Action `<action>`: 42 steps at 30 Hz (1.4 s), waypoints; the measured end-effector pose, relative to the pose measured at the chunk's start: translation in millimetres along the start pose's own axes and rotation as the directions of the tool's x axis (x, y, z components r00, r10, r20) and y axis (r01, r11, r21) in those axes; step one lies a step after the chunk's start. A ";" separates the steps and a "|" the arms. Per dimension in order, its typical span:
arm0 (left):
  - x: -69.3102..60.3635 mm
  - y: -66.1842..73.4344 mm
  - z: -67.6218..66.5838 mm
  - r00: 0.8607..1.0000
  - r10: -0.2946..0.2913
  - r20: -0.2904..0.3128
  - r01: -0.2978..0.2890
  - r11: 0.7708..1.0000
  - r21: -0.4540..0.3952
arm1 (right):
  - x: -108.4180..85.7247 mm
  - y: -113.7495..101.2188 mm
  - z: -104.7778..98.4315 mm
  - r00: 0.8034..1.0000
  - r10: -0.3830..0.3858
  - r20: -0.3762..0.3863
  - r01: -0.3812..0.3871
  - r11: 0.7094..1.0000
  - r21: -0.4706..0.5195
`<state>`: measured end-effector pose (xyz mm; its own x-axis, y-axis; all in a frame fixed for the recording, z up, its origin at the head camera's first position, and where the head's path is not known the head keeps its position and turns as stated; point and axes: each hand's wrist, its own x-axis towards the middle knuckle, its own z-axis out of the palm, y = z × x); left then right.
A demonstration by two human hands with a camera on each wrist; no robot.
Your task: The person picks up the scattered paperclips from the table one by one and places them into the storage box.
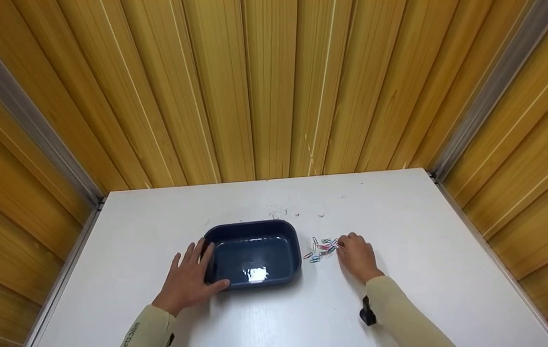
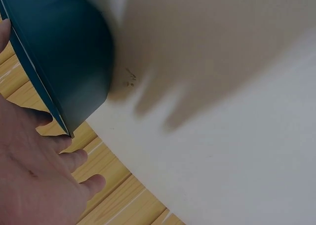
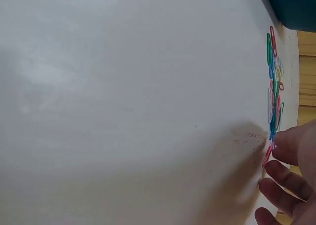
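Note:
A deep blue rectangular tray (image 1: pixel 254 284) sits on the white table. My left hand (image 1: pixel 188 284) rests at its left side with spread, fairly straight fingers; the thumb touches the near rim. In the left wrist view those fingers (image 2: pixel 73 160) reach past the tray's edge (image 2: pixel 74 47). A loose pile of coloured paper clips (image 1: pixel 322 249) lies right of the tray. My right hand (image 1: pixel 356 258) is at the right end of the pile, fingers bent down. In the right wrist view a pink-red paper clip (image 3: pixel 268 155) shows between thumb and forefinger; whether they pinch it is unclear.
The white table (image 1: pixel 264 323) extends around the tray and clips. Small dark marks (image 1: pixel 278 213) dot the surface behind the tray. Wood-patterned panels (image 1: pixel 274 96) stand along the back and sides, with grey metal posts (image 1: pixel 495 91) at the corners.

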<state>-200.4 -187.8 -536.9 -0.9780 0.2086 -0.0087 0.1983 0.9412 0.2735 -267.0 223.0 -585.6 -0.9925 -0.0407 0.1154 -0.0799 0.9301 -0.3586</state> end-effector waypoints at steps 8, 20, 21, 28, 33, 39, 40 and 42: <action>-0.6 -2.2 0.3 0.999 0.023 -0.026 -0.023 1.000 -0.001 | 3.0 0.3 3.2 1.000 0.011 -0.022 -0.011 1.000 -0.005; -0.7 2.1 -4.3 0.997 -0.007 0.074 0.010 0.999 -0.043 | 4.8 0.7 6.1 0.999 0.018 -0.038 -0.019 1.000 -0.014; -0.7 2.5 -4.7 0.997 -0.008 0.081 0.012 0.999 -0.045 | 4.8 1.1 6.3 0.999 0.020 -0.036 -0.020 1.000 -0.014; 1.3 2.3 -6.0 0.995 -0.008 0.095 0.012 0.999 -0.044 | 5.0 1.7 5.8 0.999 0.042 -0.012 -0.042 0.999 0.016; 2.2 2.4 -6.1 0.996 -0.011 0.091 0.015 0.999 -0.046 | 2.3 1.5 2.7 0.999 0.039 -0.031 -0.038 0.999 0.026; 1.5 2.8 -6.4 0.997 -0.006 0.075 0.009 0.999 -0.040 | 0.2 -0.6 -2.7 0.998 0.024 -0.063 -0.023 1.000 0.012; 1.3 3.0 -6.3 0.997 -0.006 0.075 0.009 0.999 -0.041 | -0.1 -1.1 -3.5 0.998 0.027 -0.064 -0.025 0.999 0.019; 1.0 3.3 -6.0 0.997 -0.009 0.082 0.012 0.999 -0.042 | -1.0 -3.1 -5.4 0.997 0.035 -0.065 -0.032 0.999 0.040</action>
<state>-201.1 -186.1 -530.2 -0.9711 0.2212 -0.0896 0.1833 0.9317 0.3135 -265.3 222.1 -579.5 -0.9866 0.0154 0.1624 -0.0514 0.9155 -0.3991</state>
